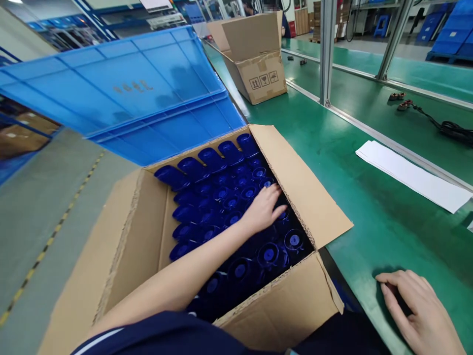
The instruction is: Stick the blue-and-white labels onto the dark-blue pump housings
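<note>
My left hand (pixel 261 209) reaches into an open cardboard box (pixel 151 212), close to its right wall. Its thumb and fingers are apart over the blue parts, and I see nothing held between them. Rows of glossy dark-blue plastic cup-like parts (pixel 240 269) fill the box, many with a round disc on top. Along the far wall several of these parts (pixel 192 167) lie tilted. My left forearm hides some of the rows. To the right of the box, my right hand (pixel 417 305) rests on the green table (pixel 369 236), loosely curled with a gap between thumb and fingers, holding nothing visible.
Beyond the box stand large blue plastic crates (pixel 121 93). Another open carton (pixel 258 74) sits farther along the table. White paper strips (pixel 414 175) and a black cable (pixel 451 129) lie at right, near a metal frame post (pixel 327 54). Box flaps (pixel 299 187) stick outward.
</note>
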Demonstrator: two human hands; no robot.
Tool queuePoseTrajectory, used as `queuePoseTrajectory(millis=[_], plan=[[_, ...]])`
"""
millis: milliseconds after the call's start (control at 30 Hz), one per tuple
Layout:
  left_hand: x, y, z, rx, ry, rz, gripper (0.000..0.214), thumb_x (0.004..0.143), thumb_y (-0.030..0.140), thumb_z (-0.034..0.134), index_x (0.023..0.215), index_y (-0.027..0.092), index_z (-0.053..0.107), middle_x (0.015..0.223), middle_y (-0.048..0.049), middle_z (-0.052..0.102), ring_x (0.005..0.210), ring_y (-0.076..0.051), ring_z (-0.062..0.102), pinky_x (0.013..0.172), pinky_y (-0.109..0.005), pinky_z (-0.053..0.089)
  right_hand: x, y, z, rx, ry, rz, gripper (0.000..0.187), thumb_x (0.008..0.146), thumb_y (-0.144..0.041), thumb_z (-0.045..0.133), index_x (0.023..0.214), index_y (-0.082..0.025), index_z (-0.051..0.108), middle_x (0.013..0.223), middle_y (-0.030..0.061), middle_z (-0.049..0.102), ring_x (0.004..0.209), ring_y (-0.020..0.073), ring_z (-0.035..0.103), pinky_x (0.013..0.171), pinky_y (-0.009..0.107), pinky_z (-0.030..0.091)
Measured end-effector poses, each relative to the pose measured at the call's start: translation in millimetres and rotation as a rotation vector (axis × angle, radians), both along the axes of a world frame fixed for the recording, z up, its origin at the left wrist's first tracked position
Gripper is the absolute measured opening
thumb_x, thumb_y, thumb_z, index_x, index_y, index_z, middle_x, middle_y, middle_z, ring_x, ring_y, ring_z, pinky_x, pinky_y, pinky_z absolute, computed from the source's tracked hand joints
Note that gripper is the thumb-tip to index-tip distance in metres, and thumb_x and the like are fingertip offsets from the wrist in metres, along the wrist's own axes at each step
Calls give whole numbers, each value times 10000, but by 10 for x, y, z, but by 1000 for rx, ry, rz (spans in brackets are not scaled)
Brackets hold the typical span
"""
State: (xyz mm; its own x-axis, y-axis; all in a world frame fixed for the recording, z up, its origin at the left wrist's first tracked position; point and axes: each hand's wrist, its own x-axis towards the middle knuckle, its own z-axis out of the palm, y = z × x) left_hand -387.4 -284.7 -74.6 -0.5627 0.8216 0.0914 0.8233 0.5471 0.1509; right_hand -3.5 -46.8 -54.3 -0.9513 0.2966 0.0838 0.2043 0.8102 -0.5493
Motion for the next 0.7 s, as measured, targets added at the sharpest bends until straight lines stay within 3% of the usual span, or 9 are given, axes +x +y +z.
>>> queuePoseTrajectory(millis=[133, 233, 533, 700], plan=[[456, -92, -199, -35, -73, -48, 660, 1022, 552, 352, 1548, 153, 366, 1658, -158, 307, 1570, -373, 102, 1235, -610, 244, 21, 38, -23, 29, 3, 5, 248, 1040, -461, 495, 1119, -258, 612, 943, 51, 661, 851, 240, 648, 823, 399, 472], [619, -102, -236, -40, -101, -69, 710, 1009, 599, 350, 1582, 180, 318, 1668, -119, 299, 1576, -357, -13, 1249, -600, 213, 29, 59, -32, 46, 11, 12, 259, 1038, -468, 492, 1105, -253, 618, 938, 53, 666, 850, 244, 653, 826, 402, 476], [648, -72, -195, -48, -110, -47, 741, 990, 646, 353, 1548, 160, 376, 1673, -185, 243, 1570, -355, 124, 1245, -627, 177, 31, 51, -23, 53, 38, 16, 271, 1032, -471, 497, 1108, -245, 625, 937, 54, 674, 857, 245, 663, 807, 389, 494], [486, -69, -104, -36, -117, -17, 750, 993, 645, 348, 1576, 174, 311, 1686, -168, 213, 1573, -304, 146, 1257, -558, 207, 34, 47, -42, 44, 30, 13, 257, 1036, -469, 496, 1101, -252, 619, 949, 50, 668, 874, 242, 655, 827, 394, 485]])
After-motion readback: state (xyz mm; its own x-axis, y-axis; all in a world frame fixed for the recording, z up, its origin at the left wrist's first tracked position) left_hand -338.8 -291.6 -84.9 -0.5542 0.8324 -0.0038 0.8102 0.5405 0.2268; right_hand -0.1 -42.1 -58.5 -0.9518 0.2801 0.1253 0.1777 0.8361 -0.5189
